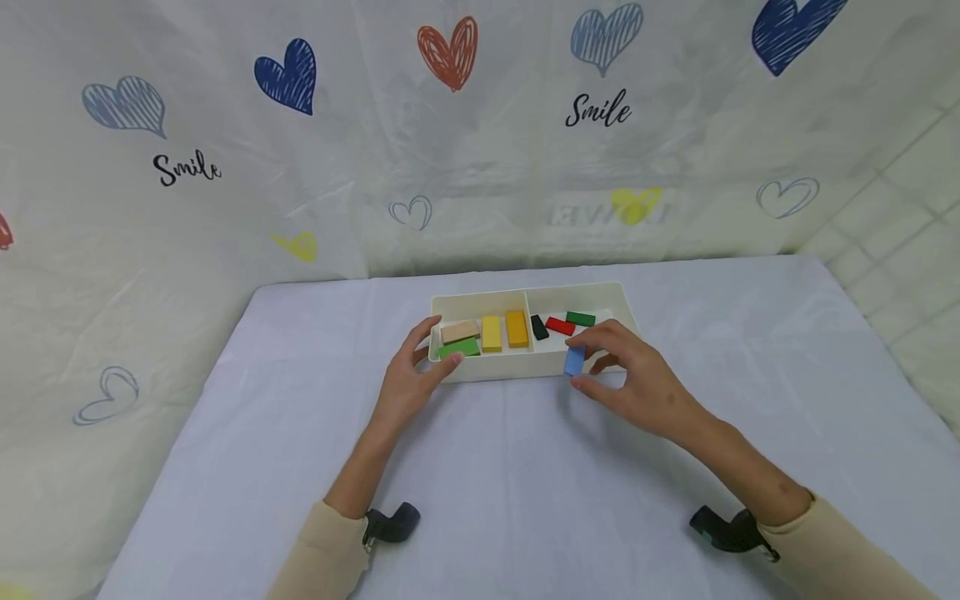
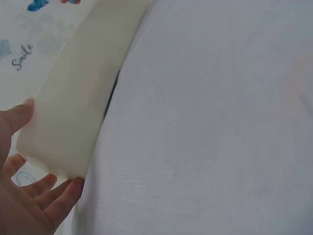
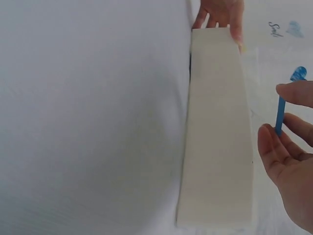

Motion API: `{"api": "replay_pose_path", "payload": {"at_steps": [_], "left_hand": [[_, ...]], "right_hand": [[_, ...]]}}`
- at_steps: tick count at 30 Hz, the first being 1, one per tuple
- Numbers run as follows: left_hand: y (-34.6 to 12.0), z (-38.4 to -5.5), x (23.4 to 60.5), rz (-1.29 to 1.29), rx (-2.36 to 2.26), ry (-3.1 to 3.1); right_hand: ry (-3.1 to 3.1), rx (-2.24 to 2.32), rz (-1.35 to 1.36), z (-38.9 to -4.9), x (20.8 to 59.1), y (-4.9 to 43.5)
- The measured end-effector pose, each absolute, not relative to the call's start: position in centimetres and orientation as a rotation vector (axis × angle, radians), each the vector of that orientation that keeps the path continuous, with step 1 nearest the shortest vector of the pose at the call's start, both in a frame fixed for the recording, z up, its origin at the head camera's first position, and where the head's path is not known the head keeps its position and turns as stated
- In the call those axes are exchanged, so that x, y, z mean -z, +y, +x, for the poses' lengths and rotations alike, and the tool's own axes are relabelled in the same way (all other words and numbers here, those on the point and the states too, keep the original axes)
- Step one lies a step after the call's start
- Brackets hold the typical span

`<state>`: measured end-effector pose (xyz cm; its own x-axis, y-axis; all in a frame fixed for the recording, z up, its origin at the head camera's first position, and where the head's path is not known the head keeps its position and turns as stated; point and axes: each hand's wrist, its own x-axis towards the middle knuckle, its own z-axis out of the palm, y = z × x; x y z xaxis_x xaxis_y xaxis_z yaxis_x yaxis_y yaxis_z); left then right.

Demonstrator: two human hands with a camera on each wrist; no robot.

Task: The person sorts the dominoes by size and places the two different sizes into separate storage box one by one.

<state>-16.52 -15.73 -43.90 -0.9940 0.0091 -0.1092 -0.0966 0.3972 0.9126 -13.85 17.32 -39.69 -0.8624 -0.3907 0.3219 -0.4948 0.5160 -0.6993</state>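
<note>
A white two-compartment box (image 1: 510,367) lies lengthwise across the table. My left hand (image 1: 401,392) holds its left end, thumb at the near rim and fingers around the end wall. Between thumb and fingertips, my right hand (image 1: 648,387) pinches a thin blue block (image 1: 573,361) over the box's near wall, at the right compartment. The left compartment contains a beige block (image 1: 459,332), a light green block (image 1: 458,348), a yellow block (image 1: 491,334) and an orange-yellow block (image 1: 517,329). A black block (image 1: 539,327), a red block (image 1: 560,326) and a dark green block (image 1: 581,318) lie in the right one.
A pale cloth (image 1: 480,483) covers the table. Behind it hangs a white sheet (image 1: 360,150) printed with hearts and words. A divider (image 1: 529,307) separates the box's compartments. Both wrists wear black cameras, the left camera (image 1: 393,523) and the right camera (image 1: 727,531).
</note>
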Motion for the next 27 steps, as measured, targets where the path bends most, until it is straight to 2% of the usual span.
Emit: {"api": "replay_pose_path", "payload": {"at_steps": [17,27], "left_hand": [[-15.9,-16.5,43.9,-0.078,-1.679,2.540],[-15.9,-16.4,43.9,-0.065,-1.675,2.541]], "right_hand": [[-2.505,-1.296,0.674,-15.0,39.3,16.6],[-2.480,-1.134,0.530,-15.7,39.1,16.5]]}}
